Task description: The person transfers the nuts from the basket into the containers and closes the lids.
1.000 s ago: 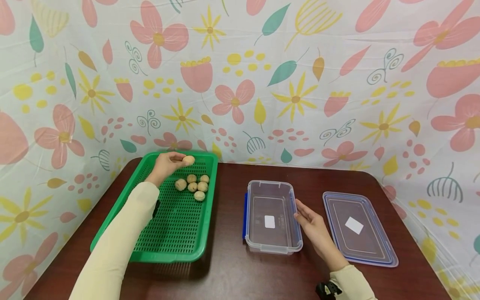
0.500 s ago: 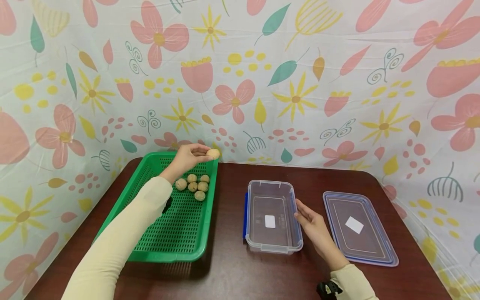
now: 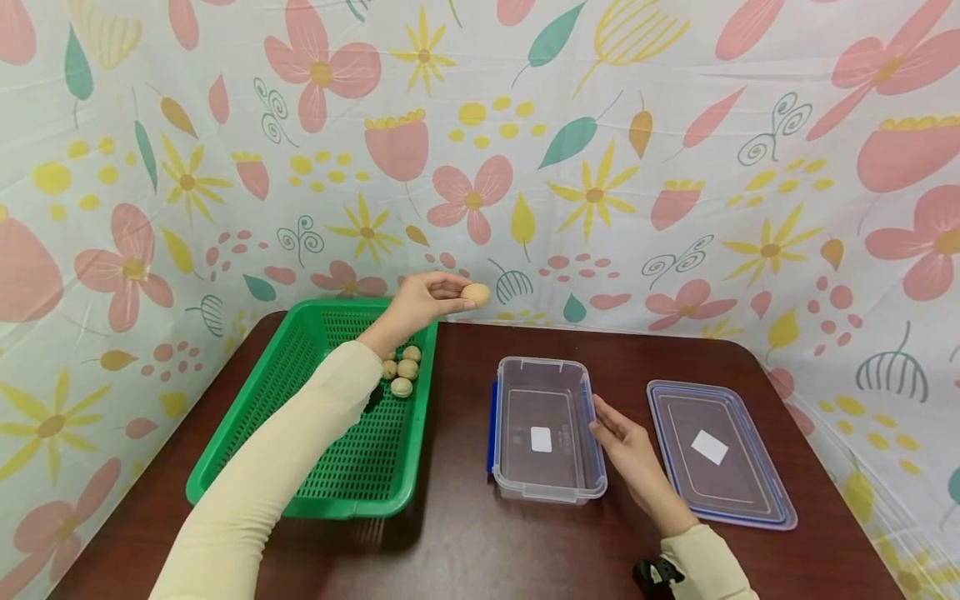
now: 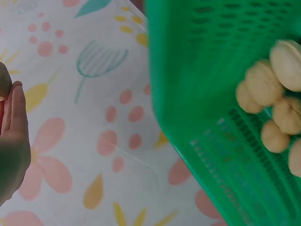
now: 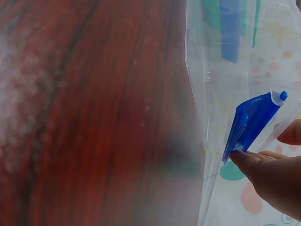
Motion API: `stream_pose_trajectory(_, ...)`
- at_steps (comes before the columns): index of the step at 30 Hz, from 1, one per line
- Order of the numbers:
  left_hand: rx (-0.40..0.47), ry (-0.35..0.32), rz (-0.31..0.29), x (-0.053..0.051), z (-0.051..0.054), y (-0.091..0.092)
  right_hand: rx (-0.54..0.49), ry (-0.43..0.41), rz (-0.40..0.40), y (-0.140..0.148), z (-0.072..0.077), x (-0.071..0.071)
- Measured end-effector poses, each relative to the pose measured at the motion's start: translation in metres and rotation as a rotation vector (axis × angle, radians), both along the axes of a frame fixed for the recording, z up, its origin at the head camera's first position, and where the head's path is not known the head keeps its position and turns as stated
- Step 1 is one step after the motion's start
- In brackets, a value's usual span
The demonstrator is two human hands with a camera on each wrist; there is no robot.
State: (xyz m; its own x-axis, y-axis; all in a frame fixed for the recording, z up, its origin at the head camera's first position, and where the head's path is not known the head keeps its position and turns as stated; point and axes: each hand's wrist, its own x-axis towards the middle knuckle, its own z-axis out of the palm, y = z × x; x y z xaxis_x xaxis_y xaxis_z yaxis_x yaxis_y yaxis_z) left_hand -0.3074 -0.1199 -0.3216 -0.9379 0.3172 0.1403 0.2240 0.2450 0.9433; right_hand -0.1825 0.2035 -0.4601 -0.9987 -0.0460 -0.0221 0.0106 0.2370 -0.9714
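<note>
I judged it early: left hand (image 3: 422, 303) pinched 1 round tan walnut (image 3: 476, 293) aloft between green plastic basket (image 3: 337, 505), 6 walnuts (image 4: 264, 84) left, and clear rectangular plastic box (image 3: 517, 400), 0 inside, which straight-fingered right hand (image 3: 633, 460) touched.

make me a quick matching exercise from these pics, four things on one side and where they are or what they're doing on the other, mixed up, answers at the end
Things
1. green basket
2. left hand
3. lid
4. right hand

Places and states
A. touches the side of the clear container
B. lies on the table, to the right of the container
C. has several walnuts inside
D. pinches a single walnut between thumb and fingers

Right pairs
1-C, 2-D, 3-B, 4-A
</note>
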Motion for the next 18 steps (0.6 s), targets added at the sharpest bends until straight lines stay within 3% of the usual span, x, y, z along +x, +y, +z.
stream_pose_trajectory(14, 0.111, 0.018, -0.114, 0.005, 0.016, 0.065, -0.008, -0.002, 0.0, 0.0, 0.0, 0.001)
stream_pose_trajectory(18, 0.122, -0.011, -0.12, 0.008, 0.014, 0.082, -0.009, -0.006, -0.002, 0.0, 0.0, 0.001)
